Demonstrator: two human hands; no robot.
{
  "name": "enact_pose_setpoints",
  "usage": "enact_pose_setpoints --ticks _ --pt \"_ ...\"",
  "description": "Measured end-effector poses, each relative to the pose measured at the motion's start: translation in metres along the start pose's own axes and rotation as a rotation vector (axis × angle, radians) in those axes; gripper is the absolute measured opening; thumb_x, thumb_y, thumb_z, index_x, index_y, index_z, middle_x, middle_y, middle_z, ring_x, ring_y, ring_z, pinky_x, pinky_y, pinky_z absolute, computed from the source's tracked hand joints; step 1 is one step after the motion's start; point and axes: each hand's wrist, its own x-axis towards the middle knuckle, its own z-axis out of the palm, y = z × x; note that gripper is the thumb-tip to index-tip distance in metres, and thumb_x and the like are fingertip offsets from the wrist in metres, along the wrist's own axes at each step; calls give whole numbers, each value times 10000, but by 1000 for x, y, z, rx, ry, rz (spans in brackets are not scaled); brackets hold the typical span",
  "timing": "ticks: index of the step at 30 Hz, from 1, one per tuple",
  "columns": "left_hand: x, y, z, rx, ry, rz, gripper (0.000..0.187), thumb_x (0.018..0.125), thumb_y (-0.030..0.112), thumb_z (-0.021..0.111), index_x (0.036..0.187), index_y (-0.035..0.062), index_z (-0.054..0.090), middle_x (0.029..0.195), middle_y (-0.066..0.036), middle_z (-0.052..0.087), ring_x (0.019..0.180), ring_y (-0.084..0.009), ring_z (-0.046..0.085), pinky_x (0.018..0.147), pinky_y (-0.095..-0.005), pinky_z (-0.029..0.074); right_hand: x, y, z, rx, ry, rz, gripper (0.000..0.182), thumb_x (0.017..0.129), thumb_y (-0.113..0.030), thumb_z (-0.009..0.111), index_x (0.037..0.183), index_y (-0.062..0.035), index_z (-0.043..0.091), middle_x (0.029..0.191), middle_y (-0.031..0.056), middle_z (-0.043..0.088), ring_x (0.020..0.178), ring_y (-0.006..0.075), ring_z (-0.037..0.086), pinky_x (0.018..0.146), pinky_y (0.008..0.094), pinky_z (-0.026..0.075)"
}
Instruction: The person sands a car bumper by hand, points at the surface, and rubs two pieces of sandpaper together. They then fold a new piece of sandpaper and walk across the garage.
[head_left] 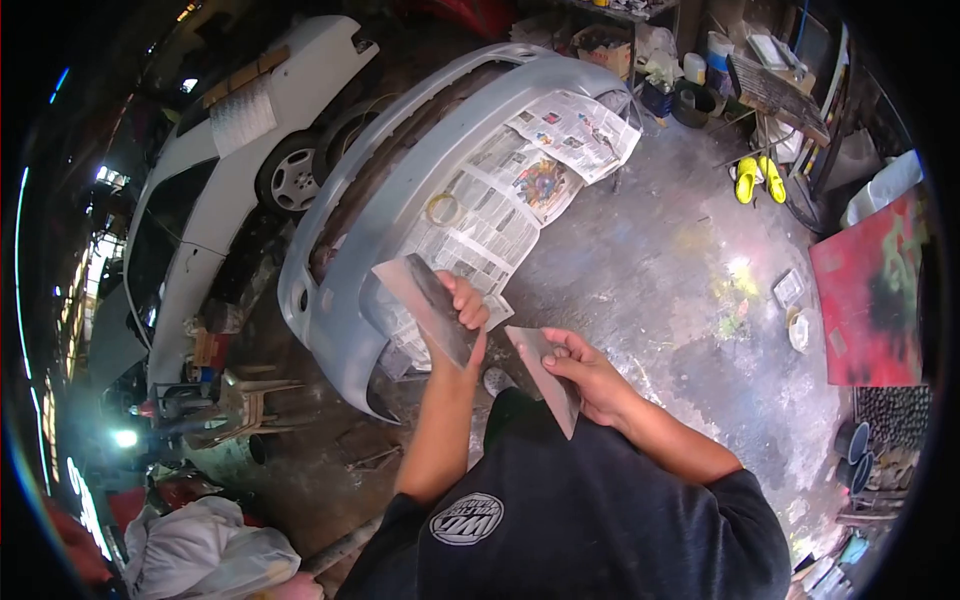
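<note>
My left hand [462, 305] is closed on a flat, greyish-pink sheet [425, 305], which lies tilted across the palm side and looks darker along one edge. In my right hand [585, 378] is a second flat sheet [545, 380] of similar colour, pinched between the thumb and the fingers. The two sheets are apart, both in front of my dark shirt. Beyond them stands a grey car bumper [400, 195] with newspaper [480, 215] spread along it, and a roll of tape [442, 209] rests on the newspaper.
A white car [215, 200] with a wheel [292, 178] is at the left. Yellow shoes [760, 180] and a red panel [870, 295] are at the right. A plastic chair [250, 405] stands at the lower left, near white cloth or plastic [205, 550].
</note>
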Motion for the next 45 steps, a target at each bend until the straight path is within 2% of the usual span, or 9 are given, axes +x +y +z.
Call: enact_pose_setpoints --ticks 10,24,28,29,33,37,40,41,45 --pt "47 -37 32 82 -246 30 267 1002 275 460 1011 8 472 744 -71 453 580 -159 448 512 -282 404 -1 -10 -13 -116 -79 -207 577 929 -84 660 1417 5 364 1189 96 607 1065 135 588 933 293 467" --pt "93 -142 92 910 -26 545 381 1057 405 349 867 79 405 736 -39 396 572 -97 375 482 -212 343 -46 -65 -63 -7 155 -420 571 937 -40 628 1439 -3 358 1213 64 598 1101 111 568 956 272 457" --pt "107 -177 97 1319 184 530 368 1068 365 363 1049 18 484 895 -73 515 808 -150 525 701 -312 476 -55 -90 -84 156 240 -546 572 928 -46 637 1422 17 355 1200 98 611 1078 141 594 942 298 473" --pt "112 -178 90 1087 150 246 330 1054 310 441 1182 9 488 1050 -84 579 1004 -185 565 871 -361 480 -58 -97 -93 157 311 -623 550 926 -39 633 1406 15 371 1189 92 614 1075 139 594 940 297 474" --pt "137 -200 74 693 75 -230 432 992 93 543 1406 56 425 1274 -95 587 1184 -232 571 1037 -395 455 -75 -126 -152 139 600 -863 441 918 -17 619 1319 -2 437 1144 71 619 1064 132 594 935 297 476" --pt "173 -237 69 599 82 -426 447 977 74 557 1401 42 420 1307 -87 563 1173 -229 575 993 -389 483 -103 -153 -186 -28 836 -824 321 894 22 613 1174 -43 471 1200 106 602 1107 158 584 961 336 470" --pt "201 -277 74 624 194 -598 420 995 116 550 1393 51 432 1312 -81 560 1176 -226 575 982 -395 492 -85 -164 -208 -454 893 -1076 336 876 76 585 1165 -38 458 1273 157 562 1183 206 554 994 381 458" --pt "211 -291 75 664 184 -651 411 1007 154 541 1392 56 436 1313 -83 559 1175 -226 577 982 -402 491 -76 -166 -210 -525 911 -1084 414 798 140 582 1156 -36 471 1329 176 518 1246 297 523 1024 418 446" --pt "242 -339 100 512 25 -749 392 1021 160 510 1387 47 425 1288 -97 560 1154 -238 585 953 -421 514 -60 -217 -199 -1280 884 -1017 591 689 96 675 1229 -106 546 1304 156 523 1252 375 509 1041 441 437"
